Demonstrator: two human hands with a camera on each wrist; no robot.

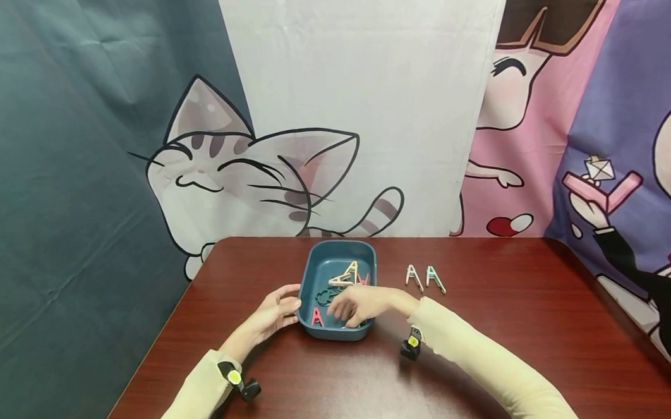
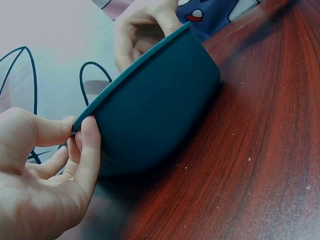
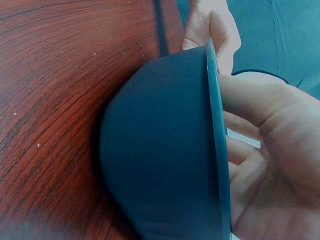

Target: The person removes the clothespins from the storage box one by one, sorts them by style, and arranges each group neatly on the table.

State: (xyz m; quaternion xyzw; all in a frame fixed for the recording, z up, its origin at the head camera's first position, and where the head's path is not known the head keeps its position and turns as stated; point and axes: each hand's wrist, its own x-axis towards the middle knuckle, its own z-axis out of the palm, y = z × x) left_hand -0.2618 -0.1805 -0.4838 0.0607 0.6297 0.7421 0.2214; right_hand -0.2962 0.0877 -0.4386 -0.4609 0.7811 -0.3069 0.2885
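Note:
A blue plastic bin point(image 1: 336, 334) stands on the table, holding several clothespins. My left hand point(image 1: 273, 314) pinches its left rim between thumb and fingers, seen close in the left wrist view. My right hand point(image 1: 365, 303) reaches over the right rim, with bent fingers pointing down inside and thumb apart from them. The rim hides those fingertips in the right wrist view. Near them lie a pink clothespin point(image 1: 317, 317) and a dark green clothespin point(image 1: 325, 297). Farther back in the bin are cream clothespins point(image 1: 343, 278) and another pink clothespin point(image 1: 363, 279).
To the right of the bin, a whitish clothespin point(image 1: 414, 277) and a mint green clothespin point(image 1: 435, 278) lie apart on the brown wooden table point(image 1: 507, 294). Behind the table's back edge hangs a printed cloth point(image 1: 365, 78) with a cartoon cat.

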